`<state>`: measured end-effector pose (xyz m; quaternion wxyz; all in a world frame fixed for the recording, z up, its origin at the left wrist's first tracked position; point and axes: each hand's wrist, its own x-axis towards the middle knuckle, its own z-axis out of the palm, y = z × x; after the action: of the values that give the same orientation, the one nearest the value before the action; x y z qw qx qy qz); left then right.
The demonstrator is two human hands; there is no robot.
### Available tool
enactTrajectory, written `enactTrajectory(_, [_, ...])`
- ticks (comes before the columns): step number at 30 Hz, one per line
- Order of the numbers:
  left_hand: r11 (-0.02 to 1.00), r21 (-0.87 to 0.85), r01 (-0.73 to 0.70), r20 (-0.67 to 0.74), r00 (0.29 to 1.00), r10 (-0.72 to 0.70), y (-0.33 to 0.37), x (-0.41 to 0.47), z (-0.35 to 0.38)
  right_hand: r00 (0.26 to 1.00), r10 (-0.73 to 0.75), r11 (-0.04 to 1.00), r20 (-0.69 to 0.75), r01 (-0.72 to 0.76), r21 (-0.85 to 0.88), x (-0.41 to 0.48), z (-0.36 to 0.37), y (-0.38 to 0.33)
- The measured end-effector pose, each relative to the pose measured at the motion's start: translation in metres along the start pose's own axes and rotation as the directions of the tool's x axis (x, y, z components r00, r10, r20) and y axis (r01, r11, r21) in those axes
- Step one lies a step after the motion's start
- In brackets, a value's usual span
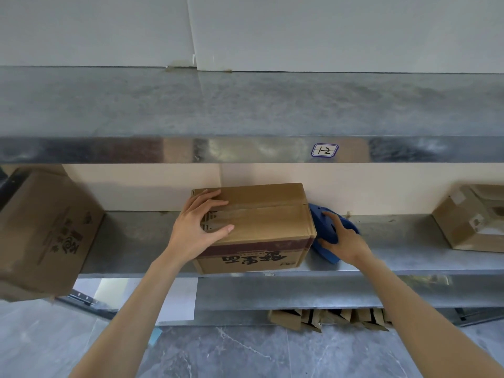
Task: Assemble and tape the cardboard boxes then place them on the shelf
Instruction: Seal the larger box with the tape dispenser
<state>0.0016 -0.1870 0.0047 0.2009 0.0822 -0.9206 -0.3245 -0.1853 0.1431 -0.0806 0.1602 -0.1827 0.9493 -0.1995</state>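
**Taped box on the middle shelf, one hand on each of two things**

A closed cardboard box (261, 214) stands on the metal shelf (395, 241), near its front edge. A strip of tape runs along the top seam, and the dark print on the front face reads upside down. The left hand (196, 227) lies on the left part of the box top, fingers spread and nearly straight. The right hand (341, 238) curls round a blue tape dispenser (326, 253), which lies on the same shelf, just beside the right wall of the box. A second box (41, 233) sits tilted at the far left, and a third box (463, 222) lies at the far right, both well apart from the middle one. The upper shelf (245, 105) bears a small label (324, 150) on its front edge. Folded cardboard (327, 319) shows under the lowest board, above the grey floor (245, 356).
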Motion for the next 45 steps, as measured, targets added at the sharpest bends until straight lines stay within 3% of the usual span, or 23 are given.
enactTrajectory(6, [0.996,-0.086,0.029,0.045,0.999,-0.025,-0.003,-0.002,-0.006,0.996,-0.018,0.998,0.083,0.012,0.069,0.012,-0.011,0.008])
enactTrajectory(11, [0.996,-0.067,0.064,-0.115,0.991,-0.071,-0.002,-0.009,0.001,0.991,-0.041,0.997,0.13,0.031,0.074,0.015,-0.021,0.005])
enactTrajectory(14, [0.993,-0.082,0.085,-0.124,0.988,-0.095,-0.004,-0.012,0.002,0.989,-0.051,0.997,0.136,0.043,0.061,0.01,-0.027,0.0])
enactTrajectory(24, [0.967,-0.216,0.132,-0.035,0.989,-0.143,-0.007,-0.017,0.002,0.997,-0.066,0.976,-0.04,0.072,0.204,-0.035,-0.062,-0.009])
enactTrajectory(28, [0.963,-0.244,0.113,-0.052,0.99,-0.129,-0.007,-0.018,0.003,0.975,-0.087,0.991,-0.203,0.107,0.085,-0.062,-0.082,-0.024])
enactTrajectory(35, [0.947,-0.3,0.109,-0.069,0.988,-0.136,-0.007,-0.022,0.005,0.885,-0.3,0.953,-0.357,0.264,-0.146,-0.086,-0.11,-0.077])
enactTrajectory(45, [0.912,-0.404,0.065,0.003,0.998,-0.07,0.005,-0.025,0.01,0.809,-0.563,0.807,-0.166,0.495,-0.322,-0.083,-0.077,-0.189])
